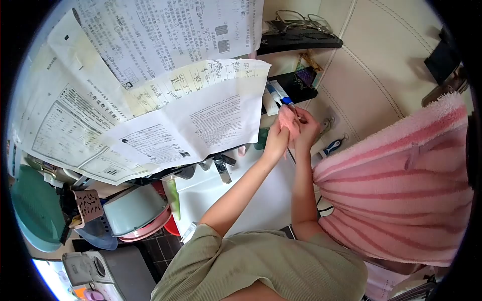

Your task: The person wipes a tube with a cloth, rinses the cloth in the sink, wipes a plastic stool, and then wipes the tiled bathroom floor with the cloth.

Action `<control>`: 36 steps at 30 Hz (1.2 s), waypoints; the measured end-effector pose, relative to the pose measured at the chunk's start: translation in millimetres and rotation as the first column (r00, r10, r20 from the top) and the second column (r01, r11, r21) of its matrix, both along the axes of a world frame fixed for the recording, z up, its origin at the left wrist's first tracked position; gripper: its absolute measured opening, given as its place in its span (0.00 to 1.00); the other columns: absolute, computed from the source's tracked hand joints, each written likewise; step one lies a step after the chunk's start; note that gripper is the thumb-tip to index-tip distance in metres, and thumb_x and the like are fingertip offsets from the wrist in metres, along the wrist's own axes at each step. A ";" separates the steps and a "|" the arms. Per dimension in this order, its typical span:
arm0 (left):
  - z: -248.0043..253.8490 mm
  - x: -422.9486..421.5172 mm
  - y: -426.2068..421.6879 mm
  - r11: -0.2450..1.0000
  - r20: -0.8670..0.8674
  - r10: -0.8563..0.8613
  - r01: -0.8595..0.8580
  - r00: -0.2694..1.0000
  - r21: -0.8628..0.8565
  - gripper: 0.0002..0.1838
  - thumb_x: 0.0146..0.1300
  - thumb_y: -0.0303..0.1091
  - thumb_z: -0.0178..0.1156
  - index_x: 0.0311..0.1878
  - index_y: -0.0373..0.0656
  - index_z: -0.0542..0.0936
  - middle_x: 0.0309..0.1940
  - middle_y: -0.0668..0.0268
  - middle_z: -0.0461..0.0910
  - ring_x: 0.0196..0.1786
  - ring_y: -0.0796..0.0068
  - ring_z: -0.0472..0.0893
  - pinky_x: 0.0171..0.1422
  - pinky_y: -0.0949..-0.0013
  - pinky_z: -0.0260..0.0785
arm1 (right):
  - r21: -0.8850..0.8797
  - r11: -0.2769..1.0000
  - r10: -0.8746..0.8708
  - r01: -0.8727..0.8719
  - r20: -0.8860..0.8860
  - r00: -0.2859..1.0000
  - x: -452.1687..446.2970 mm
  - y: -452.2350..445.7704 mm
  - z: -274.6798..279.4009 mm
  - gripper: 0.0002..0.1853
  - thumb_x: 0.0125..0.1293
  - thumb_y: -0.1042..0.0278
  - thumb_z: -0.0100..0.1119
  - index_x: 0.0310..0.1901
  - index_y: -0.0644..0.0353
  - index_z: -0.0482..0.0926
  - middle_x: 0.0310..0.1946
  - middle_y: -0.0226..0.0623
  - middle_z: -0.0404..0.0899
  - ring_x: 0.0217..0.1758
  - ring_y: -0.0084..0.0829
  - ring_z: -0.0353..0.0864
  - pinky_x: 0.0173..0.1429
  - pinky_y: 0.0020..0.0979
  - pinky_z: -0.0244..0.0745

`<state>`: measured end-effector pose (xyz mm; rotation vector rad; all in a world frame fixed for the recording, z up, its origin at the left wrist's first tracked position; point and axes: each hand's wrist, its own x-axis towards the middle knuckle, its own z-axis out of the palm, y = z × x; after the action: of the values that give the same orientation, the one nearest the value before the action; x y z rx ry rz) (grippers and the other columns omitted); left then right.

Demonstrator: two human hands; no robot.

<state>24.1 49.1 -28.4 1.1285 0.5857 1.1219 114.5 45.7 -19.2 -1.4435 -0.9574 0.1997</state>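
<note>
A small pink cloth (pixel 288 120) is bunched between my two hands above the right end of the white sink (pixel 246 200). My left hand (pixel 276 140) is closed on its lower left side. My right hand (pixel 308 128) grips it from the right, with bent fingers near its top; whether they also hold something thin is hard to make out. Just beyond the cloth, two tubes, a white tube (pixel 270 104) and a blue-and-white tube (pixel 281 94), are by the lower black shelf (pixel 299 93). The dark faucet (pixel 222 169) is left of my left forearm.
Printed papers (pixel 186 120) cover the wall or mirror behind the sink. Glasses (pixel 304 22) rest on the upper black shelf (pixel 301 41). At right hangs a pink striped towel (pixel 396 185). Stacked basins (pixel 135 210) and a grey bin (pixel 125 273) are at lower left.
</note>
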 end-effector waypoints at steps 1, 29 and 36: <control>4.0 -2.5 -1.1 1.000 -0.030 -0.010 0.010 1.000 -0.016 0.18 0.64 0.24 0.38 0.56 0.35 0.69 0.44 0.64 0.76 0.44 0.77 0.75 0.48 0.76 0.68 | 0.003 1.000 0.014 -0.014 -0.004 1.000 -1.1 0.3 -0.2 0.13 0.54 0.67 0.67 0.39 0.64 0.84 0.29 0.38 0.83 0.29 0.25 0.80 0.36 0.26 0.75; 6.5 -112.0 -117.2 0.970 0.064 0.109 -0.092 0.992 -0.227 0.15 0.66 0.31 0.48 0.54 0.38 0.71 0.38 0.66 0.78 0.35 0.81 0.76 0.36 0.78 0.67 | 0.171 0.931 0.292 -0.321 0.172 0.941 -89.5 -106.4 -18.4 0.09 0.56 0.77 0.63 0.40 0.59 0.83 0.31 0.33 0.83 0.26 0.21 0.78 0.24 0.21 0.62; -2.8 -145.7 -153.8 0.913 0.166 0.332 -0.272 0.929 -0.304 0.15 0.66 0.35 0.46 0.48 0.34 0.71 0.26 0.60 0.79 0.14 0.76 0.75 0.08 0.78 0.61 | 0.097 0.831 0.513 -0.548 0.246 0.822 -129.0 -131.1 -28.8 0.10 0.52 0.79 0.62 0.38 0.60 0.82 0.31 0.35 0.81 0.27 0.27 0.80 0.27 0.24 0.70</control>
<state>-121.6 -104.7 -31.2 0.6770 0.7394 1.3622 -14.4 -85.4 -48.0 -1.0261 -1.5135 0.3753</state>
